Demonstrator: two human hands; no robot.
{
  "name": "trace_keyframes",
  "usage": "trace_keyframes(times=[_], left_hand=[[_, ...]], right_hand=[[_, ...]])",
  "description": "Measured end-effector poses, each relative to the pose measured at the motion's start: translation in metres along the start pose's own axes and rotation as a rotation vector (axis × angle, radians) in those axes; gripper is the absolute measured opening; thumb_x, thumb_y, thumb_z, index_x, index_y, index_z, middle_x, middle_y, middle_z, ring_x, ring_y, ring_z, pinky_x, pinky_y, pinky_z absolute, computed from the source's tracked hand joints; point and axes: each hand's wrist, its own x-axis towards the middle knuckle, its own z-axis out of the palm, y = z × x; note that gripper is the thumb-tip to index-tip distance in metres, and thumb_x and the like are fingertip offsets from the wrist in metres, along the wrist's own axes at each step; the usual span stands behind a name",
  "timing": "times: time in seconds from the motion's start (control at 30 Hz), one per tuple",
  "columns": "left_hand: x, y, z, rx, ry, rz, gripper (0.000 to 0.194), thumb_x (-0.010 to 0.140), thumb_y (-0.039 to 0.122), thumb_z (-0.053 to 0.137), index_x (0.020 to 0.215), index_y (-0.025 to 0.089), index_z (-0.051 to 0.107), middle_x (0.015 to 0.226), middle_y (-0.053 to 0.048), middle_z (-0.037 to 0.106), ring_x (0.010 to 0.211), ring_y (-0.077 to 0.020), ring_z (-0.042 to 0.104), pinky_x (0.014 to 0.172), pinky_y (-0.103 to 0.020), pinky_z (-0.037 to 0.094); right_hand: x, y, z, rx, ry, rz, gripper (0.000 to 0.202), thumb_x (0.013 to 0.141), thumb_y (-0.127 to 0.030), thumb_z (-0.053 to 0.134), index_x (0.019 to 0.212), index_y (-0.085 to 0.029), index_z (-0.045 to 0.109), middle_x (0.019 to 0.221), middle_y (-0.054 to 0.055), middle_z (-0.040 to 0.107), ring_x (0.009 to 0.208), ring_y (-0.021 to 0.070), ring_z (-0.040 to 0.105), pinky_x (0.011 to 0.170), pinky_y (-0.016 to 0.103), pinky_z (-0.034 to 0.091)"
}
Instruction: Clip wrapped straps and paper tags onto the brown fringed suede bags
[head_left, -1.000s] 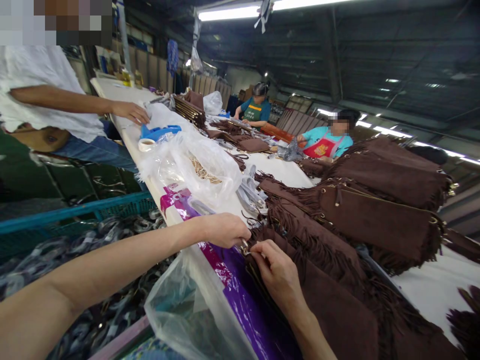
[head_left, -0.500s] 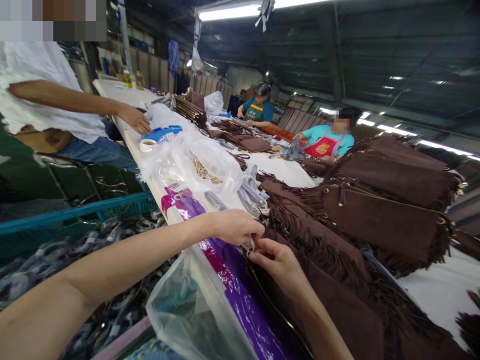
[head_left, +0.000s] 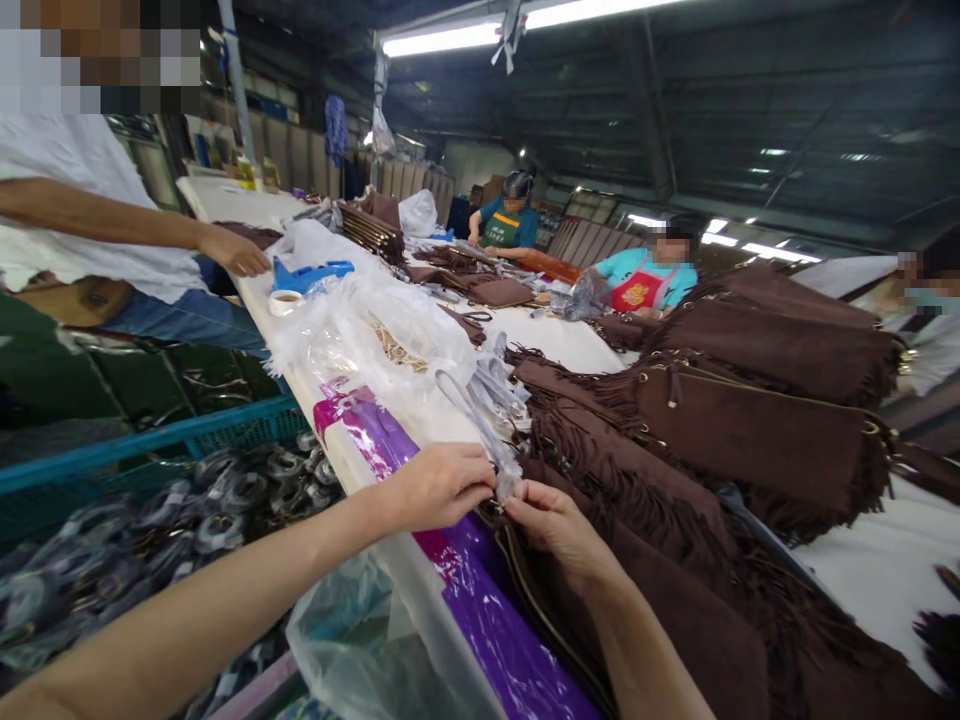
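Note:
My left hand [head_left: 448, 485] is closed, its fingertips pinched at the end of a grey, plastic-wrapped strap [head_left: 480, 425]. The strap's loop leans away over the table. Opposite it, my right hand [head_left: 559, 525] pinches the zipper-end corner of a dark brown fringed bag [head_left: 675, 610], where a small metal fitting partly shows. A gold zipper [head_left: 536, 590] runs along the bag's edge toward me. The fingers hide exactly how strap and fitting meet.
Brown fringed bags [head_left: 757, 410] are piled at the right. Purple plastic sheeting [head_left: 495, 640] covers the table edge. White plastic bags [head_left: 360, 330] and a cup [head_left: 285, 302] lie ahead. A teal crate [head_left: 225, 430] of coiled straps stands left. Several co-workers are around the table.
The strap's loop now stands out beyond my hands. My left hand has shifted down and left, its fingers slightly apart from my right. The co-worker's hand at left has drawn back.

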Motion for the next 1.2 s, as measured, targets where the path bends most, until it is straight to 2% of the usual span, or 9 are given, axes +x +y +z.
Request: trace_keyframes(times=[0.13,0.33,0.5,0.63,0.83,0.93,1.0,1.13,1.2], left_hand=[[-0.018,0.005,0.028,-0.081,0.016,-0.151,0.019,0.086,0.011,0.052,0.097,0.016,0.068,0.095,-0.007,0.065,0.086,-0.0176,0.062,0.077,-0.025,0.046],[-0.010,0.006,0.052,-0.223,0.098,-0.253,0.021,0.085,0.007,0.050,0.078,0.016,0.068,0.077,-0.003,0.064,0.074,-0.0147,0.060,0.070,-0.022,0.044],[-0.015,0.006,0.043,-0.292,0.195,-0.302,0.019,0.074,0.004,0.049,0.071,0.016,0.063,0.070,0.000,0.058,0.066,-0.0128,0.053,0.063,-0.022,0.038],[-0.024,0.004,0.024,-0.500,0.306,-0.444,0.013,0.070,0.010,0.046,0.064,0.016,0.056,0.062,0.002,0.053,0.062,-0.0121,0.049,0.061,-0.022,0.036],[-0.010,0.009,0.000,-0.800,0.347,-0.534,0.010,0.071,0.021,0.050,0.067,0.015,0.058,0.063,0.002,0.055,0.059,-0.0104,0.047,0.057,-0.021,0.036],[0.003,0.011,0.003,-0.834,0.334,-0.530,0.009,0.069,0.023,0.052,0.066,0.015,0.056,0.062,0.003,0.055,0.057,-0.0096,0.047,0.054,-0.020,0.036],[0.008,0.010,0.008,-0.876,0.342,-0.553,0.011,0.071,0.026,0.054,0.067,0.016,0.056,0.059,0.003,0.054,0.053,-0.0089,0.046,0.052,-0.020,0.037],[0.002,0.008,0.024,-0.899,0.310,-0.612,0.021,0.079,0.036,0.058,0.073,0.015,0.059,0.061,0.002,0.056,0.054,-0.0106,0.050,0.053,-0.022,0.041],[-0.005,0.008,0.034,-0.814,0.281,-0.586,0.018,0.077,0.033,0.063,0.077,0.015,0.063,0.069,0.000,0.061,0.063,-0.0129,0.055,0.059,-0.023,0.043]], right_hand=[[-0.001,0.002,0.000,-0.004,-0.008,-0.018,0.039,0.066,-0.051,0.079,0.069,-0.018,0.060,0.055,-0.008,0.040,0.047,0.0080,0.025,0.045,0.022,0.015],[-0.002,0.003,0.004,-0.038,-0.020,-0.021,0.042,0.065,-0.055,0.077,0.067,-0.018,0.057,0.054,-0.009,0.037,0.047,0.0078,0.023,0.044,0.022,0.013],[-0.004,0.000,-0.001,-0.064,-0.001,-0.007,0.041,0.065,-0.052,0.077,0.082,-0.017,0.063,0.056,-0.009,0.041,0.046,0.0075,0.026,0.043,0.022,0.012],[-0.007,-0.002,0.000,-0.133,-0.032,-0.022,0.033,0.068,-0.046,0.074,0.083,-0.019,0.061,0.056,-0.007,0.048,0.046,0.0089,0.034,0.042,0.021,0.016],[-0.001,-0.002,0.023,-0.302,0.066,-0.331,0.021,0.084,-0.038,0.058,0.085,-0.019,0.065,0.059,-0.004,0.052,0.050,0.0120,0.044,0.049,0.024,0.031],[0.002,-0.003,0.029,-0.346,0.101,-0.443,0.017,0.085,-0.032,0.058,0.077,-0.019,0.065,0.067,-0.003,0.053,0.055,0.0124,0.044,0.051,0.024,0.032],[0.003,-0.002,0.029,-0.330,0.126,-0.454,0.021,0.085,-0.033,0.058,0.070,-0.019,0.063,0.061,-0.004,0.048,0.054,0.0123,0.042,0.051,0.025,0.030],[0.003,0.002,0.024,-0.132,0.156,-0.311,0.030,0.082,-0.046,0.063,0.072,-0.018,0.064,0.051,-0.007,0.039,0.046,0.0107,0.030,0.046,0.025,0.022],[0.004,0.005,0.022,-0.059,0.174,-0.265,0.035,0.078,-0.051,0.066,0.075,-0.017,0.066,0.051,-0.007,0.038,0.046,0.0101,0.028,0.045,0.024,0.019]])
